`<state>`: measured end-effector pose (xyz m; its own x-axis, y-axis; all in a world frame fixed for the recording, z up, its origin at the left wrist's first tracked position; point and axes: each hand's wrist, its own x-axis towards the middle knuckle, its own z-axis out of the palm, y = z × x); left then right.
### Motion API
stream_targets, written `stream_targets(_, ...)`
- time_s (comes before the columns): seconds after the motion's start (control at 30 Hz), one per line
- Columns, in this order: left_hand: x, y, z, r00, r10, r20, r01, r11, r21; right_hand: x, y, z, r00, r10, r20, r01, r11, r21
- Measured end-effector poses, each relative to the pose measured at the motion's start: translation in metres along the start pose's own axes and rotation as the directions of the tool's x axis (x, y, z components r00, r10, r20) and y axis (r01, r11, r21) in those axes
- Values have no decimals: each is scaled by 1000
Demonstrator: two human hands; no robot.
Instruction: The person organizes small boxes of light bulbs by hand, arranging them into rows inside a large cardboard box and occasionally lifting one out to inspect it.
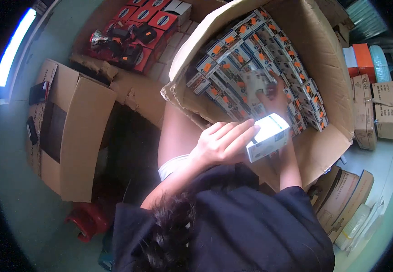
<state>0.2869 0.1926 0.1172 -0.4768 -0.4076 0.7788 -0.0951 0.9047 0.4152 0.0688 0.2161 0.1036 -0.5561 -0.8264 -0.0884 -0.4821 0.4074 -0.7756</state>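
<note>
A big open carton (328, 41) holds rows of small white and blue boxes (230, 68) with orange stickers. My left hand (223, 140) is closed on a white box (269, 136) in front of the carton; its top face is bright with glare. Inside the carton, my right hand (275, 97) reaches over the rows, its thumb and fingers around a pale box (254, 86) that is blurred. The white box hides part of my right wrist.
At the upper left, red boxes (153, 20) stand beside black and red parts (121, 45). An open carton (85, 136) is at the left, near a red object (87, 221) on the floor. Brown cartons (364, 111) and flattened cardboard (344, 201) lie at the right.
</note>
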Motion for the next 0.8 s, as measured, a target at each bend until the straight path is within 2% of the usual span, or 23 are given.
stream_targets(0.03, 2, 1, 0, 1000, -4, -13, 4, 1000, -11, -2, 0, 8, 984, 89, 156, -113, 982, 152)
stream_targets(0.1, 2, 1, 1, 1000, -1, -14, 0, 1000, -19, 2, 28, 41, 925, 248, 289, -364, 795, 485)
stream_targets(0.17, 3, -1, 0, 1000, 12, -13, -12, 1000, -24, 2, 23, 58, 893, 283, 350, -446, 657, 608)
stream_targets(0.23, -1, -3, 0, 1000, 28, 1, -28, 999, -25, -4, -12, 55, 915, 259, 310, -399, 692, 601)
stream_targets(0.33, -6, -2, -3, 999, 20, 32, -20, 1000, -8, -11, -28, 40, 898, 325, 296, -432, 775, 462)
stream_targets(0.37, -5, -2, -4, 999, 27, 35, -27, 1000, -4, -18, -30, 38, 950, 248, 188, -298, 897, 326)
stream_targets(0.4, -5, -2, -4, 999, 35, 35, -35, 999, 1, -19, -28, 37, 989, 91, 113, -116, 965, 237)
stream_targets(0.47, -5, -2, -3, 998, 60, 32, -60, 998, 2, -24, -20, 35, 970, -242, 10, 242, 970, 10)
stream_targets(0.57, -4, -4, -2, 996, 83, 17, -82, 996, -16, -23, -27, 27, 938, -343, -41, 335, 931, -144)
stream_targets(0.67, -5, -4, -2, 996, 87, 23, -87, 996, 3, -22, -31, 26, 861, -503, -76, 477, 850, -221)
stream_targets(0.77, -5, -4, -5, 995, 93, 41, -94, 995, 30, -22, -41, 19, 883, -470, -7, 458, 863, -211)
stream_targets(0.8, -5, -4, -5, 995, 97, 37, -98, 995, 34, -18, -40, 17, 921, -389, -20, 382, 912, -150)
